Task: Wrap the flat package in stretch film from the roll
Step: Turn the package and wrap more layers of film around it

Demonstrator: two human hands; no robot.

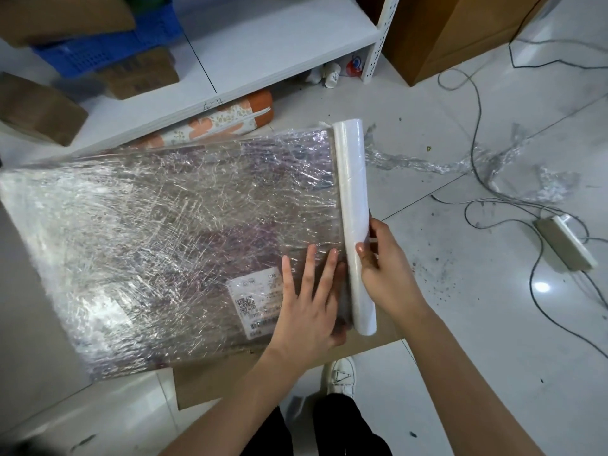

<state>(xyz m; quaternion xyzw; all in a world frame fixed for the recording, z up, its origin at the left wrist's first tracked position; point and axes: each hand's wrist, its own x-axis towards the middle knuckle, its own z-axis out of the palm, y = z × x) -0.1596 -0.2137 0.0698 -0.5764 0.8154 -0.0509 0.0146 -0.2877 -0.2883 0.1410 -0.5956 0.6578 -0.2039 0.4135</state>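
Observation:
A large flat package [158, 232], covered in wrinkled clear stretch film, fills the middle and left of the head view, with a white shipping label [256, 301] under the film near its lower right. The white film roll [353, 205] lies along the package's right edge. My left hand [309, 301] lies flat on the film beside the label, fingers straight and spread. My right hand [385, 268] grips the lower half of the roll, thumb over its front.
A brown cardboard sheet [210, 380] lies under the package. A white shelf [230, 57] with boxes and a blue crate [108, 44] stands behind. An orange floral roll [227, 120], scrap film [460, 162], cables and a power strip [566, 241] lie on the tiled floor. My white shoe [340, 376] is below.

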